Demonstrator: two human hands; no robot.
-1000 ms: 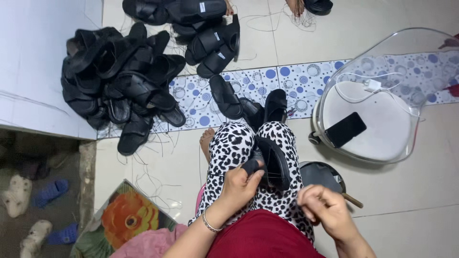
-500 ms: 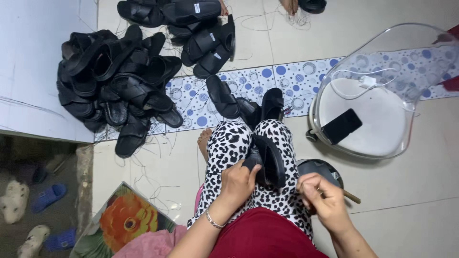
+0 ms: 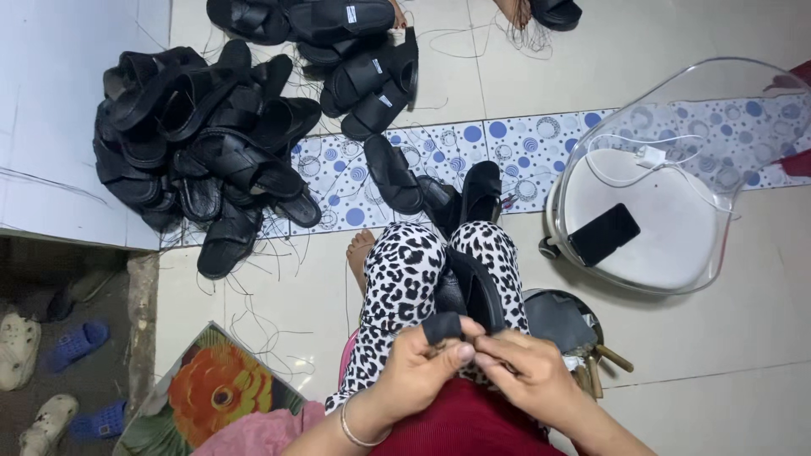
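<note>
While the left hand (image 3: 418,367) pinches a black sandal strap (image 3: 442,326), the black sandal (image 3: 473,287) lies on the lap, its long axis running away from the person. Meeting it fingertip to fingertip, the right hand (image 3: 528,376) pinches closed just beside the strap. Farther right on the tiled floor (image 3: 718,380) stands a clear chair (image 3: 676,169).
</note>
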